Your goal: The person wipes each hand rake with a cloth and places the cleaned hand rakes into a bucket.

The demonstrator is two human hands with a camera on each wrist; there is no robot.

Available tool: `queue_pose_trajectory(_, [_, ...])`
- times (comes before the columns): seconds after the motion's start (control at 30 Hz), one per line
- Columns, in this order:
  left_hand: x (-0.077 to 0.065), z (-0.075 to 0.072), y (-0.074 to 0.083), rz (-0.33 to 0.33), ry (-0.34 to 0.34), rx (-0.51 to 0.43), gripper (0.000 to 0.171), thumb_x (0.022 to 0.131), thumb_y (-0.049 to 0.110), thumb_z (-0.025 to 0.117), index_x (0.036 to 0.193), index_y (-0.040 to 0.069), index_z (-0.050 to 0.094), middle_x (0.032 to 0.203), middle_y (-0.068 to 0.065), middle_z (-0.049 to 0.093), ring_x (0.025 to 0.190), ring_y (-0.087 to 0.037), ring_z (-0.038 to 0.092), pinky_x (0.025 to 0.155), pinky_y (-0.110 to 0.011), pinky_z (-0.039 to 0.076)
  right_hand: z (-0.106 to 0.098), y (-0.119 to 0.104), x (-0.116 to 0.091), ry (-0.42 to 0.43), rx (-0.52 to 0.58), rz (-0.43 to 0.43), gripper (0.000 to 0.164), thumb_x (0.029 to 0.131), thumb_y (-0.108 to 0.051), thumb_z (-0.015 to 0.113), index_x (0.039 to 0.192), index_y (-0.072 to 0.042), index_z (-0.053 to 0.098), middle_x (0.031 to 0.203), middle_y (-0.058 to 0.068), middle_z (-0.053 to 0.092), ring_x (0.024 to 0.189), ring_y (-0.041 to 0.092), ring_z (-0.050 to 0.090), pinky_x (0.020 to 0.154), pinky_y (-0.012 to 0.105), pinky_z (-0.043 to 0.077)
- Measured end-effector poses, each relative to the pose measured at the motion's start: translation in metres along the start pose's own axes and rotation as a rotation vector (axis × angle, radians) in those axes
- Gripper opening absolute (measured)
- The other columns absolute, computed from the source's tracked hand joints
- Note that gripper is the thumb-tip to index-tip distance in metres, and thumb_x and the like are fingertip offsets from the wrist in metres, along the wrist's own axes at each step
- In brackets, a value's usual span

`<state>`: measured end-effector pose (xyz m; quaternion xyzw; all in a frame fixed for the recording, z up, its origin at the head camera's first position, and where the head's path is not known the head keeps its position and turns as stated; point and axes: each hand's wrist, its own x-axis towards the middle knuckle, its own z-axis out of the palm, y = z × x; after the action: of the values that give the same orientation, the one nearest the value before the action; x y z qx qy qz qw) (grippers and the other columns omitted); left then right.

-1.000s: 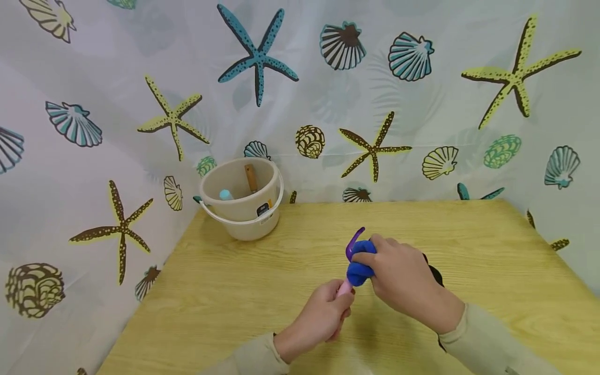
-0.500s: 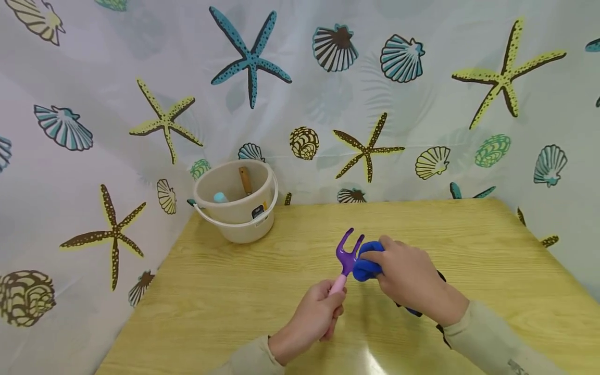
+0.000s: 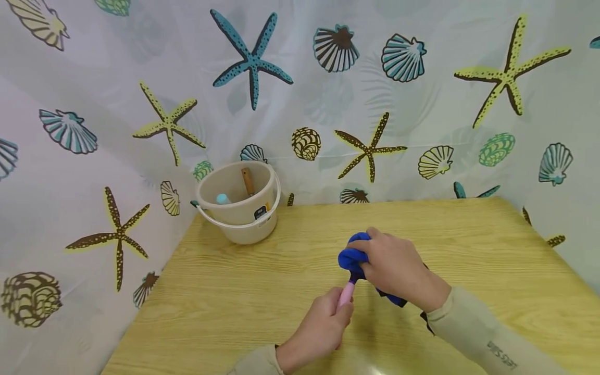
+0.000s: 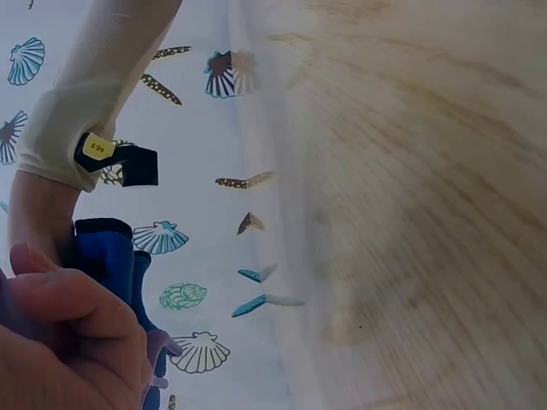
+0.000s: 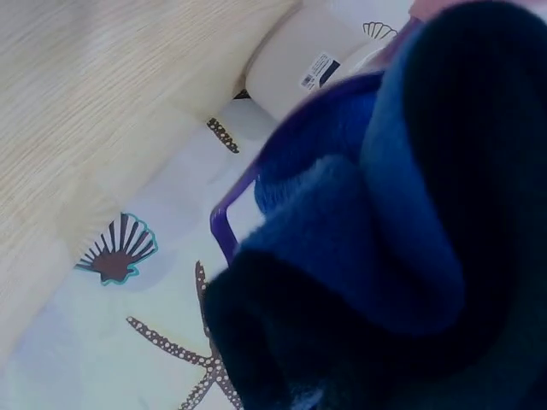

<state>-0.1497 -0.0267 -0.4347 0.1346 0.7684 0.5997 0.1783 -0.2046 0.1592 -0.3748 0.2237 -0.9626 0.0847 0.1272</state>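
In the head view, my left hand (image 3: pixel 319 325) grips the pink handle of a small garden hand fork (image 3: pixel 346 295), which tilts up from the table. My right hand (image 3: pixel 396 263) pinches a blue cloth (image 3: pixel 352 259) bunched over the fork's purple head, so the prongs are hidden there. A purple prong (image 5: pixel 224 226) pokes out beside the cloth (image 5: pixel 333 239) in the right wrist view. From the left wrist, curled fingers of the left hand (image 4: pixel 77 329) show, with the blue cloth (image 4: pixel 107 256) and purple fork tips (image 4: pixel 159 348) beyond them.
A beige bucket (image 3: pixel 239 219) with a white handle stands at the table's back left. Inside it are a brown wooden handle (image 3: pixel 248 181) and a light-blue rounded end (image 3: pixel 223 199). A curtain (image 3: pixel 290 78) printed with shells and starfish hangs behind the wooden table (image 3: pixel 225 302).
Half a second ago the cloth was at the right side of the purple head, with two prongs showing. My right hand has since moved left, and the cloth now covers the head.
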Motion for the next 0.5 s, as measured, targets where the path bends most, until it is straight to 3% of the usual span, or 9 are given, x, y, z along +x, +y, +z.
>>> queue_pose_trajectory(0.27, [0.003, -0.006, 0.007, -0.091, -0.005, -0.187, 0.019, 0.104, 0.023, 0.051, 0.1, 0.005, 0.056, 0.069, 0.001, 0.048, 0.039, -0.009, 0.034, 0.037, -0.022, 0.029, 0.0, -0.001, -0.013, -0.012, -0.026, -0.027, 0.03, 0.082, -0.018, 0.078, 0.113, -0.017, 0.077, 0.11, 0.015, 0.067, 0.081, 0.025, 0.068, 0.061, 0.043, 0.059])
queue_pose_trajectory(0.5, [0.005, -0.008, 0.004, -0.11, 0.018, -0.234, 0.017, 0.103, 0.021, 0.051, 0.101, 0.004, 0.056, 0.069, 0.001, 0.048, 0.038, -0.009, 0.037, 0.036, -0.022, 0.03, 0.002, 0.011, -0.019, -0.056, -0.044, 0.015, 0.033, 0.081, -0.016, 0.079, 0.114, -0.019, 0.076, 0.104, 0.013, 0.066, 0.079, 0.026, 0.067, 0.054, 0.041, 0.057])
